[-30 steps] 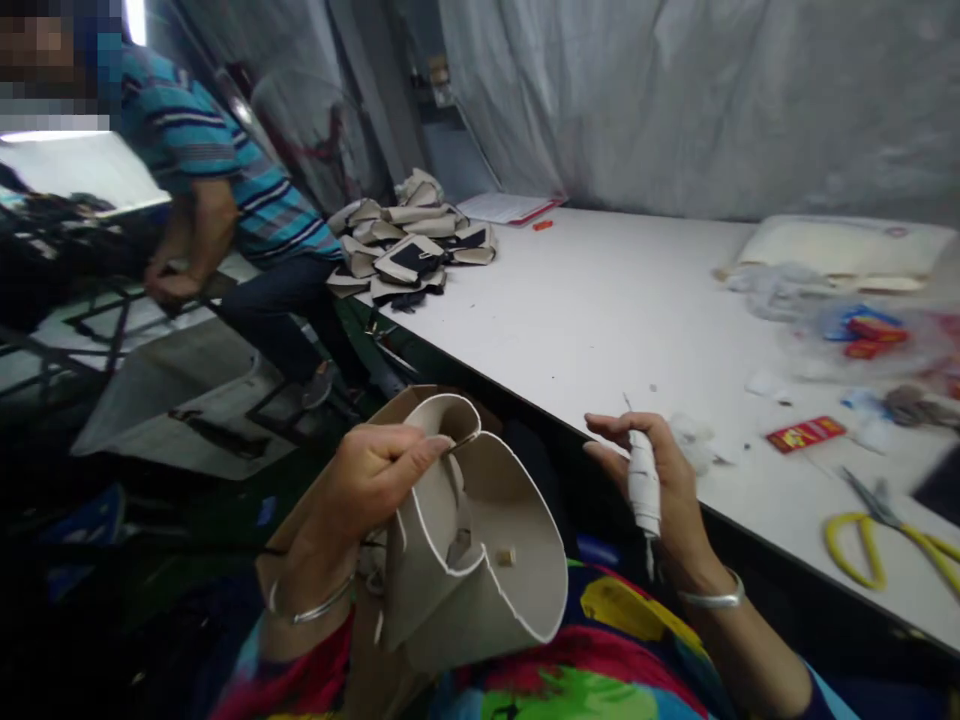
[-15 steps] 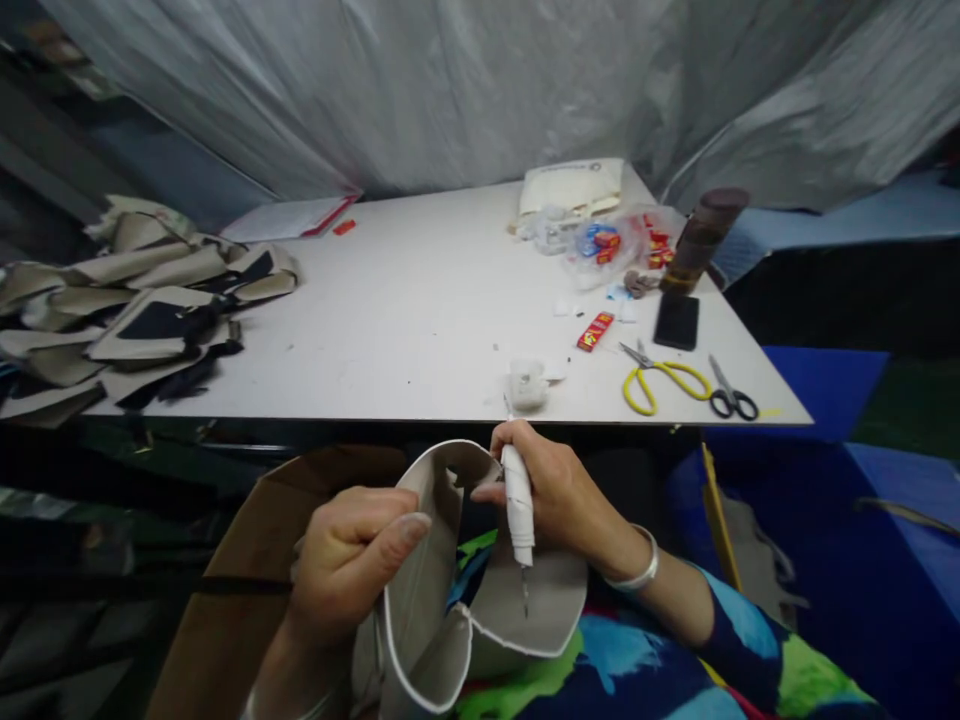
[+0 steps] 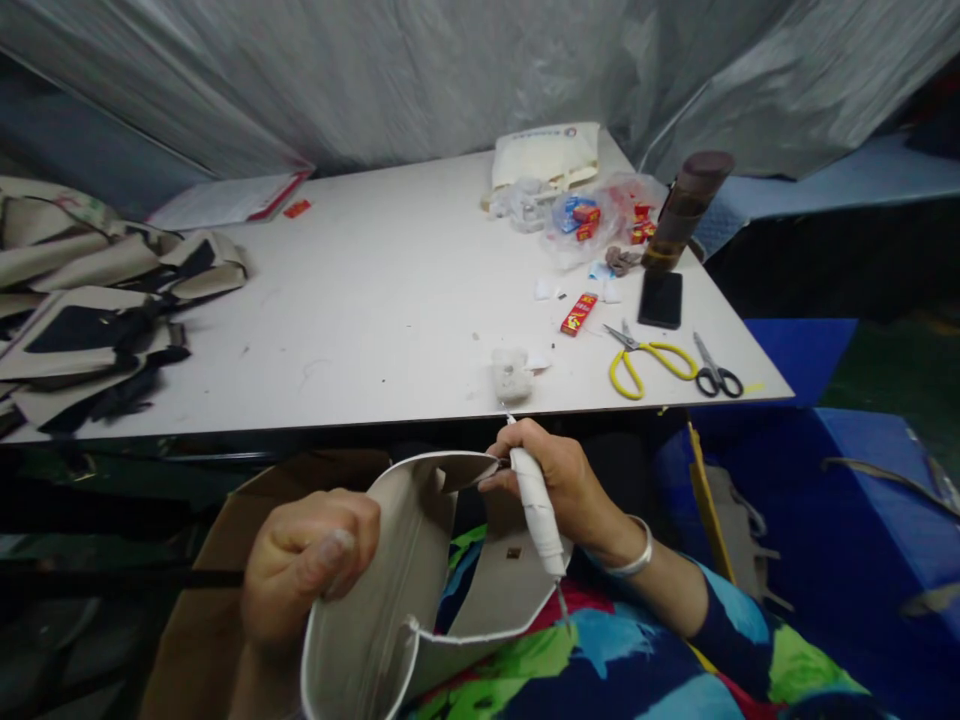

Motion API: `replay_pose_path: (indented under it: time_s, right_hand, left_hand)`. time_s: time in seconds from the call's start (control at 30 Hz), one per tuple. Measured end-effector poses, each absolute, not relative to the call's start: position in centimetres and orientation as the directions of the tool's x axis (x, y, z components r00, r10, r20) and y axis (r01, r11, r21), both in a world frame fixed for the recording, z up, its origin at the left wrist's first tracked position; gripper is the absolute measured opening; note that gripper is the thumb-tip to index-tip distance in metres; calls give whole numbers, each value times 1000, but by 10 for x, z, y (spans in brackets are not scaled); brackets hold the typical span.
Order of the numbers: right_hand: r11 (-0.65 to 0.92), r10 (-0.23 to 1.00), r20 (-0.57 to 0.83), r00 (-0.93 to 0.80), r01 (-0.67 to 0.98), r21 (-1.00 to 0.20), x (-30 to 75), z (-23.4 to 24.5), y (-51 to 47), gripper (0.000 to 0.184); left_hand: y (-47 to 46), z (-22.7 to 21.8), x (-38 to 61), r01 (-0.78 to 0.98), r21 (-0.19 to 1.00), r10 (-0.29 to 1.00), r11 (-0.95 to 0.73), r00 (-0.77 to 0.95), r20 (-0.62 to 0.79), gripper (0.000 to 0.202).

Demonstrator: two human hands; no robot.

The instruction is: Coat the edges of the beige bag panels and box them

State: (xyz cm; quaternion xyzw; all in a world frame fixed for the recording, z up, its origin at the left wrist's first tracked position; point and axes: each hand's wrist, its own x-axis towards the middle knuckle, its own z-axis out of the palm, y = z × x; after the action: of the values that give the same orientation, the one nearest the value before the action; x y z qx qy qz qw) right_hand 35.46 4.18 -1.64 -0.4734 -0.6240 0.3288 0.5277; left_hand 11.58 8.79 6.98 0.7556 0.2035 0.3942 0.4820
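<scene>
The beige, white-edged, open-topped bag body was held in front of the person's multicoloured clothing, short of the near edge of the white table, its mouth gaping upward. The left hand was curled tight and appeared clamped on the left part of the rim, though the contact under the fingers was hidden. The right hand was closed around a slim tool wrapped in white tape, with its thumb and forefinger together at the far right corner of the rim. A thin metal point stuck out at each end of the tool. The bag body looked light, and its walls seemed stiff enough to stand in a curve yet likely to bend under a squeeze; the smooth faces might have slid a little under dry fingers. The rim looked the best place to take hold, a pinch at a corner giving the steadiest grip, clear of the small brass-coloured fitting on the right panel. The pale edging seemed the part most easily scuffed. The tool probably weighed little and its wrapping likely gave good grip; its middle was the safe hold, away from both points.
</scene>
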Motion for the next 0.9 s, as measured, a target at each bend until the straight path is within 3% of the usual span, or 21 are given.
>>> replay_pose_path:
  time_s: [0.17, 0.3, 0.4, 0.47, 0.53, 0.63, 0.77, 0.9]
  right_hand:
    - [146, 986, 148, 81, 19, -989, 346, -18, 50, 32]
    - [131, 990, 131, 57, 18, -991, 341, -17, 50, 30]
    - [163, 986, 161, -33, 51, -985, 339, -15, 47, 27]
    - [215, 973, 208, -95, 63, -975, 339, -12, 45, 25]
    - [285, 952, 273, -137, 77, -956, 339, -9, 45, 22]
    - [374, 917, 348, -194, 117, -920, 341, -5, 46, 18]
    - [381, 919, 350, -182, 177, -908, 346, -6, 49, 18]
    - [309, 949, 286, -136, 205, -929, 350, -10, 51, 13]
  left_hand:
    - [75, 58, 96, -185, 920, 648, -346, 662, 377, 51]
    - [75, 41, 73, -197, 946, 532, -257, 789, 308, 56]
    - [87, 29, 66, -279, 925, 443, -256, 817, 369, 62]
    - [97, 25, 72, -359, 915, 541, -185, 740, 400, 59]
    - [105, 23, 87, -401, 909, 749, -112, 568, 343, 45]
    - [114, 20, 114, -264, 964, 885, -25, 442, 144, 28]
    - [122, 13, 133, -26, 986, 734, 162, 672, -103, 52]
    - [128, 21, 136, 205, 979, 596, 16, 784, -174, 50]
